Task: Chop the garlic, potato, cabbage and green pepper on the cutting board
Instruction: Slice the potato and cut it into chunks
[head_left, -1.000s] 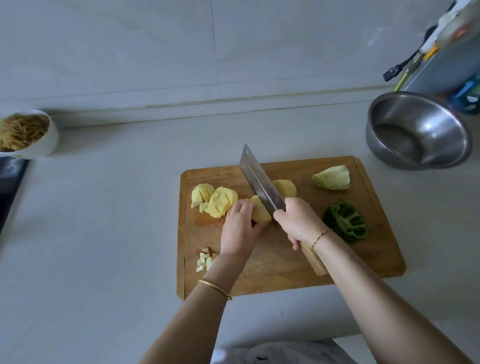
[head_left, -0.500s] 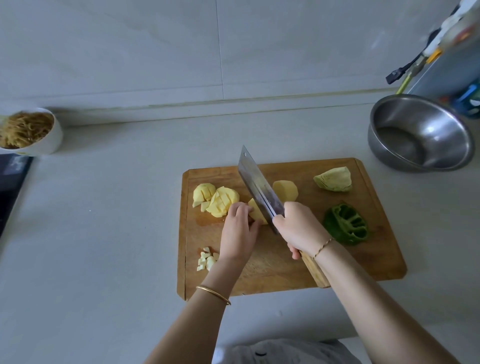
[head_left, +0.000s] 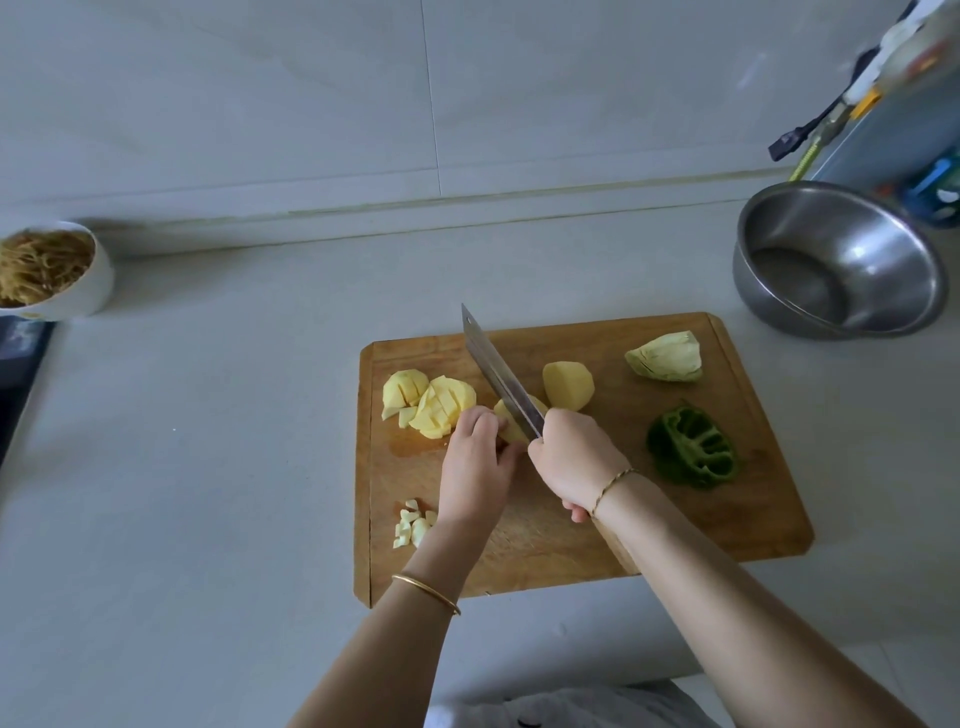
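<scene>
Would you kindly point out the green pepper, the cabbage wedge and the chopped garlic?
green pepper (head_left: 693, 447), head view, its ribbed inside.
cabbage wedge (head_left: 665, 357), head view, its cut face.
chopped garlic (head_left: 411, 526), head view, the pile's middle.

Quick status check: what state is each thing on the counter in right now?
garlic: chopped, small pile on cutting board.
diced potato: cut into chunks, far left.
potato piece: held by left hand, under cleaver blade.
potato half: uncut.
cabbage wedge: uncut.
green pepper: opened half, unchopped.
cleaver: gripped by right hand.
steel bowl: empty.
white bowl: filled with shreds.
</scene>
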